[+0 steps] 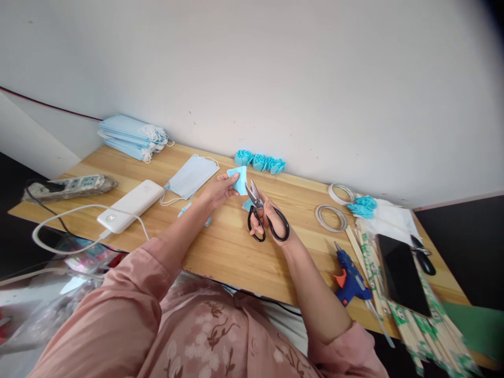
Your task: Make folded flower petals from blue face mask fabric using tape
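My left hand (223, 190) pinches a small folded piece of light-blue fabric (238, 179) above the middle of the table. Black-handled scissors (279, 227) are in my right hand (271, 212), fingers through the loops. Their blades are spread, with the tips right at the fabric's right edge; whether they touch it I cannot tell. Another blue piece (248, 204) lies on the table just behind the scissors, partly hidden. Small blue scraps (184, 209) rest under my left forearm. Beyond my left hand lies a blue face mask (191, 176) with white ear loops.
Against the wall sit a stack of masks (128, 135) and a row of blue fabric flowers (260, 162). A power bank (131, 206) and power strip (71, 188) are at left. Right are tape rolls (331, 218), a glue gun (350, 278), a phone (402, 273) and wrapped chopsticks (425, 336).
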`<state>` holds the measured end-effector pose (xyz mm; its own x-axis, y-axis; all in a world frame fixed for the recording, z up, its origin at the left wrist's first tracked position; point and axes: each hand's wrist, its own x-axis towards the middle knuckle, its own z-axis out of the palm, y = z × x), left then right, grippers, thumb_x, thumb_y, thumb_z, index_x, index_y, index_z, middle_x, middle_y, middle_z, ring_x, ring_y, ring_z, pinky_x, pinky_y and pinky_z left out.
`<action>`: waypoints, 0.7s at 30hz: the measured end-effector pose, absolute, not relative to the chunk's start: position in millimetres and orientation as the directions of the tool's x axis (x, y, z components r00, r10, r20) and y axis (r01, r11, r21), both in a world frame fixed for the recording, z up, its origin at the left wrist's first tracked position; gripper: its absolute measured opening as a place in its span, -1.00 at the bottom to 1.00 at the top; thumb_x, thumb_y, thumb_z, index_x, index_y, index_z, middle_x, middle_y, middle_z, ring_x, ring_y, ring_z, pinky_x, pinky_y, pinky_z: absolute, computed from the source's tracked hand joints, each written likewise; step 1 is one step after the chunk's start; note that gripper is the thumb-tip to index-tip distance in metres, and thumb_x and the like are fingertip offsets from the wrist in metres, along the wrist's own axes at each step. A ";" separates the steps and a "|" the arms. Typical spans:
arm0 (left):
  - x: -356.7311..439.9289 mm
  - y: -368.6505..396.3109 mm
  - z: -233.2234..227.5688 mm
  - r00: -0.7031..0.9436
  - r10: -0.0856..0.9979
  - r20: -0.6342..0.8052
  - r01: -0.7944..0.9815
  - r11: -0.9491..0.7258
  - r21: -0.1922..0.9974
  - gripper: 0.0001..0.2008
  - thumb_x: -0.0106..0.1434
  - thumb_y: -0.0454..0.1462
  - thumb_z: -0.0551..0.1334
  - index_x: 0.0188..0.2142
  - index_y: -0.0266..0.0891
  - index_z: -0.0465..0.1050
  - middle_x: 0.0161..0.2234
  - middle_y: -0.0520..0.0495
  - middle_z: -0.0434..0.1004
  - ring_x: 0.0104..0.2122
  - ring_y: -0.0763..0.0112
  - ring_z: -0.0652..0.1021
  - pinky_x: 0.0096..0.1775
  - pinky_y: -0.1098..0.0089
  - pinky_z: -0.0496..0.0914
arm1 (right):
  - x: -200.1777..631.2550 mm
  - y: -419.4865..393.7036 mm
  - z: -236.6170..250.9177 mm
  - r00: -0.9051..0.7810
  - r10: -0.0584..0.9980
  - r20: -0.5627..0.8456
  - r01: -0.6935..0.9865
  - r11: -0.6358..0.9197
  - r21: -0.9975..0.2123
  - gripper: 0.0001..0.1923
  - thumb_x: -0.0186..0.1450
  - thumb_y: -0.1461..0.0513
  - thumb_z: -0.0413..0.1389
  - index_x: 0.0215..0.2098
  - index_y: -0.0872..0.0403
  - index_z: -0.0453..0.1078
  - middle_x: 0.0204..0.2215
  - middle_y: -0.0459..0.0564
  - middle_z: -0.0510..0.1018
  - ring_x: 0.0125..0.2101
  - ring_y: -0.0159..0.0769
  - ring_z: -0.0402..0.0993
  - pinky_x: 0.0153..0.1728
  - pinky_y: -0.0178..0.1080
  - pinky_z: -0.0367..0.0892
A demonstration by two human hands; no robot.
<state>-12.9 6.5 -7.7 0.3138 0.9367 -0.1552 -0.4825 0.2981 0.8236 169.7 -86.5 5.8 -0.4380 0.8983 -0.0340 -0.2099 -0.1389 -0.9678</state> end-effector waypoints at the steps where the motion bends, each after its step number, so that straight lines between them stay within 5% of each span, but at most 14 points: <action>1: -12.9 6.7 -8.3 0.316 0.937 -0.148 -0.479 0.292 0.828 -0.75 0.15 -0.20 0.43 -0.41 -0.38 0.49 -0.55 0.00 0.55 -0.59 0.55 0.52 -0.54 0.55 0.41 | 169.7 -86.4 5.8 -0.437 0.899 -0.037 -0.207 -0.141 -0.968 -0.15 0.25 -0.26 0.04 0.33 0.02 0.09 -0.62 -0.25 0.36 -0.73 -0.50 0.18 -0.50 -0.24 0.50; 10: -6.2 -3.2 -6.6 0.381 0.923 -0.058 -0.371 0.210 0.905 -0.63 0.04 -0.08 0.47 -0.42 -0.41 0.56 -0.50 -0.10 0.59 -0.55 0.46 0.54 -0.46 0.48 0.44 | 170.7 -85.4 1.8 -0.418 0.908 -0.014 -0.257 -0.133 -0.957 -0.19 0.26 -0.24 0.05 0.30 0.03 0.11 -0.58 -0.23 0.39 -0.72 -0.51 0.18 -0.51 -0.25 0.49; 21: 8.0 -16.1 -7.5 0.363 0.924 -0.121 -0.388 0.267 0.882 -0.59 -0.05 -0.06 0.51 -0.43 -0.38 0.54 -0.52 -0.07 0.58 -0.58 0.50 0.51 -0.48 0.49 0.45 | 164.6 -84.0 -0.3 -0.267 0.964 0.001 -0.269 -0.074 -0.960 -0.11 0.21 -0.29 0.04 0.30 0.04 0.09 -0.64 -0.27 0.37 -0.72 -0.49 0.20 -0.43 -0.22 0.50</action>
